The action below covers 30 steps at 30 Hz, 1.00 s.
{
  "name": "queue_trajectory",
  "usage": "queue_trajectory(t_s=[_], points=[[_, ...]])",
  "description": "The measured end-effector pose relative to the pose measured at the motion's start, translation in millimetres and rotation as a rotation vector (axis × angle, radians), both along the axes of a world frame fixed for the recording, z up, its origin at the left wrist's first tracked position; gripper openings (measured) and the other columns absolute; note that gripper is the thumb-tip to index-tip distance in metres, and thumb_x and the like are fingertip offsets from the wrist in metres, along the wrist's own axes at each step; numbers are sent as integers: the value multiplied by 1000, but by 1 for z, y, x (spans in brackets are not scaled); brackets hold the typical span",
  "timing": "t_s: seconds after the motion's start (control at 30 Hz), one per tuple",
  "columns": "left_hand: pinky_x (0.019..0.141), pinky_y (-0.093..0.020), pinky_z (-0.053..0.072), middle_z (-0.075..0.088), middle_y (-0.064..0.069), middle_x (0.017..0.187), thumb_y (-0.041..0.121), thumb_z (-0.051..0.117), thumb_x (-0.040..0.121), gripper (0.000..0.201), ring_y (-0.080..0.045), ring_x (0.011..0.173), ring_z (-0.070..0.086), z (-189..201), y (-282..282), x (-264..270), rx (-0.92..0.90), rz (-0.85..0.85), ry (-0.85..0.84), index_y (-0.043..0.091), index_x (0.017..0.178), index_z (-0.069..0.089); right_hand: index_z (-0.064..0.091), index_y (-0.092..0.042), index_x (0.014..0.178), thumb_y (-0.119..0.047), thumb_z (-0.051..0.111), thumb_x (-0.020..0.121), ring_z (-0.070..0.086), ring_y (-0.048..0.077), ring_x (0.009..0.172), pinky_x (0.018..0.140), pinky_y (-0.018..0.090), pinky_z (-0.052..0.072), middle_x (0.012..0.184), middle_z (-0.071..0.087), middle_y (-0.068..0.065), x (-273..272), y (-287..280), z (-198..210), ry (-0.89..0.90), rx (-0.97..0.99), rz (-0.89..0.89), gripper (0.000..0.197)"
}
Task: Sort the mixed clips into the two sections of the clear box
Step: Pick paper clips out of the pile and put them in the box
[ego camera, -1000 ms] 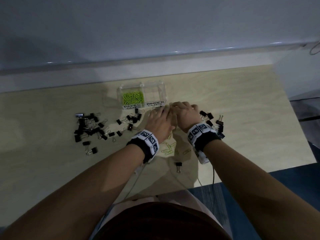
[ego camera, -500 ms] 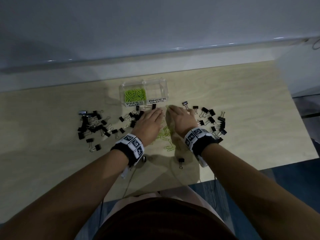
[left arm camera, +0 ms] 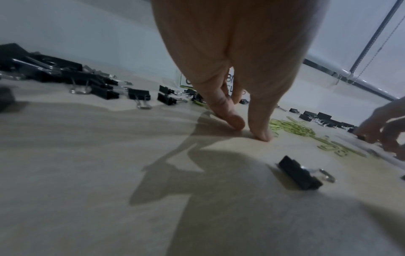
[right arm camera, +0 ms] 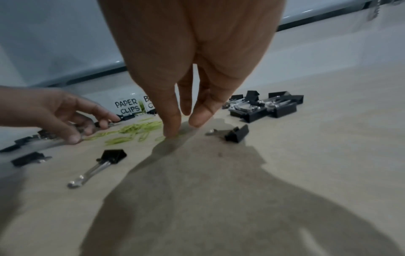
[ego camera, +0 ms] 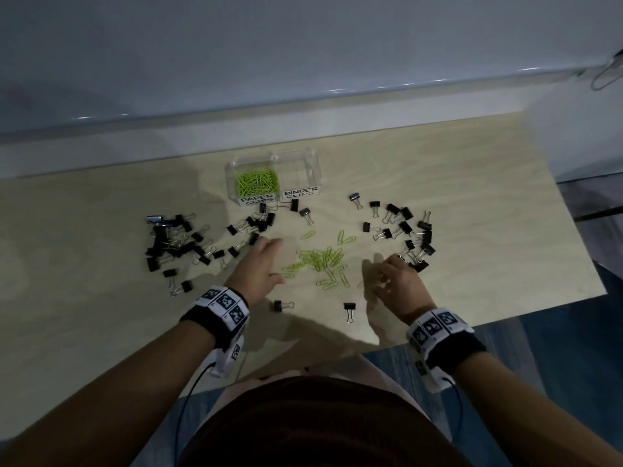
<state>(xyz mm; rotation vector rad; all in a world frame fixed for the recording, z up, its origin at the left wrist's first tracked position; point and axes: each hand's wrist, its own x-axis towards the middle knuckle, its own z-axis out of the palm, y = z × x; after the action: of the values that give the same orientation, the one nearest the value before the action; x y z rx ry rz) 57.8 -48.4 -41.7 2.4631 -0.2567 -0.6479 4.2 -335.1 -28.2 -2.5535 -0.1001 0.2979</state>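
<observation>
We have many green paper clips in the clear box; its binder section looks empty. Between our left hand and right hand, both relaxed and holding nothing, the paper clip pile remains. Black binder clips lie outside both hands. Only the wrist views show fingertips touching the table.

Looks like an office or study-type room: pale wood desk pushed against a plain grey-white wall, w/ a window-blind cord hanging at the right. Stationery on the desk, a labelled clear box, blue floor beside it.
</observation>
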Motion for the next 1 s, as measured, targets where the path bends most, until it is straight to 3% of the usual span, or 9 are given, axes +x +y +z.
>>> queue_trajectory(t_s=[0.13, 0.27, 0.37, 0.5, 0.6, 0.67, 0.8, 0.87, 1.0], points=[[94, -34, 48, 46, -10, 123, 10, 69, 80, 61, -19, 101, 51, 2, -24, 12, -61, 21, 12, 9, 135, 43, 69, -4, 88, 0, 68, 74, 59, 24, 67, 64, 39, 57, 81, 62, 11, 16, 25, 1, -21, 16, 18, 14], [96, -34, 47, 51, -9, 116, 10, 69, 81, 52, -22, 102, 56, 4, -43, 19, -93, 6, -22, 8, 129, 51, 70, -4, 90, 0, 63, 78, 59, 29, 69, 66, 33, 54, 84, 62, 15, 40, 57, 8, -38, 102, 56, 15], [103, -31, 38, 45, -6, 121, 19, 70, 81, 58, -21, 114, 46, 6, -46, 21, -67, -43, -98, 12, 133, 46, 69, -1, 90, -1, 65, 77, 60, 28, 70, 66, 36, 55, 88, 61, 15, 52, 60, 5, -53, 131, -6, 14], [110, -37, 27, 33, -3, 138, 41, 78, 69, 92, -23, 129, 28, 9, -38, 26, 61, -196, -133, 16, 142, 30, 50, -14, 128, -36, 78, 66, 48, 26, 111, 96, 40, 47, 126, 47, 8, 60, 46, 10, 64, -40, -19, 72], [108, -35, 26, 30, 0, 141, 46, 79, 64, 97, -21, 131, 24, 7, -40, 26, 119, -280, -128, 16, 142, 30, 38, -21, 134, -46, 83, 55, 32, 29, 123, 103, 44, 39, 137, 34, 8, 59, 53, 14, 216, -259, 182, 94], [106, -33, 28, 34, 1, 137, 42, 79, 66, 87, -20, 126, 27, 5, -44, 24, 89, -286, -133, 17, 139, 38, 49, -24, 125, -40, 85, 53, 37, 28, 115, 96, 46, 45, 130, 40, 8, 56, 61, 9, 168, -212, 204, 82], [96, -32, 37, 49, -1, 115, 30, 75, 74, 55, -20, 110, 41, 4, -48, 21, 6, -219, -140, 14, 123, 57, 69, -12, 104, -6, 80, 61, 56, 34, 85, 68, 46, 55, 99, 58, 15, 54, 70, -8, -2, 16, 152, 45], [94, -34, 40, 53, -4, 109, 24, 69, 80, 40, -23, 108, 46, 4, -48, 24, 1, -212, -119, 8, 116, 61, 71, -10, 95, -2, 74, 63, 58, 35, 74, 57, 45, 55, 88, 59, 16, 56, 71, -13, -32, 36, 164, 33], [91, -41, 42, 56, -11, 108, 19, 56, 91, 26, -27, 106, 49, 8, -47, 27, 62, -278, -137, 4, 111, 63, 70, -6, 80, -1, 68, 65, 61, 35, 63, 52, 41, 55, 76, 61, 16, 62, 72, -10, -99, 73, 169, 16]])
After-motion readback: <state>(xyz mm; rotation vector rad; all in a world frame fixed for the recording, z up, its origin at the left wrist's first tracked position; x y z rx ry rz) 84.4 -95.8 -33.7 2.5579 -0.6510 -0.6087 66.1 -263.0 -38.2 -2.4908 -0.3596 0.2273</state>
